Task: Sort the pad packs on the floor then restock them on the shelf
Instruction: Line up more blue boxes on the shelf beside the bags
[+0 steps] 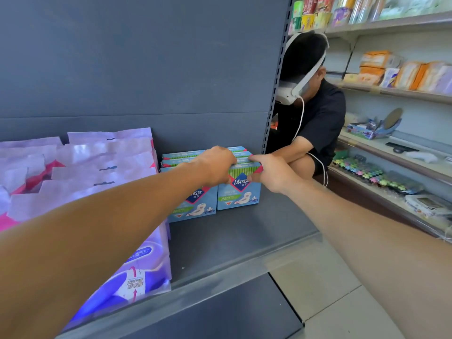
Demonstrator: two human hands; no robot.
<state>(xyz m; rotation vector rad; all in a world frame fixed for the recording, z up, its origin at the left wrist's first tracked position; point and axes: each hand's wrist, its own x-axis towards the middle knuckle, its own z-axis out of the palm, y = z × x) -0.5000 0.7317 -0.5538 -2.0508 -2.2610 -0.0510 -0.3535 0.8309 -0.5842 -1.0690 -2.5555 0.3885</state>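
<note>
We reach both arms out to a dark gray shelf (244, 243). On it stand blue pad packs (195, 206) with the word Libresse on the front. They sit in two rows, side by side, going back to the gray wall (146, 69) behind the shelf.

Our left hand (217, 167) lies over the top of the front blue pack on the right (241, 194). Its fingers bend down over the top edge, onto the green stripe. Our right hand (269, 173) is at the right end of the same pack. Its thumb is on the front and its fingers curl around the top corner. So both of our hands hold this one pack, which stands upright on the shelf, touching the blue pack to its left.

To the left of the blue packs is a big bunch of purple pad packs (97, 167). They are soft bags with pink bits on them. They stand in rows, close together, and the rows fill the left side of the shelf. The front purple pack (137, 272) leans at the shelf's edge, under our left arm.

Past the end of the shelf, another person (315, 118) in a black shirt crouches low. That person wears a white headset with a white cord hanging down.

On the right are more shelves (391, 94). They hold orange packs (374, 67), colorful cups (313, 13) up high, and small things lower down. The floor (318, 277) below is made of pale tiles.
</note>
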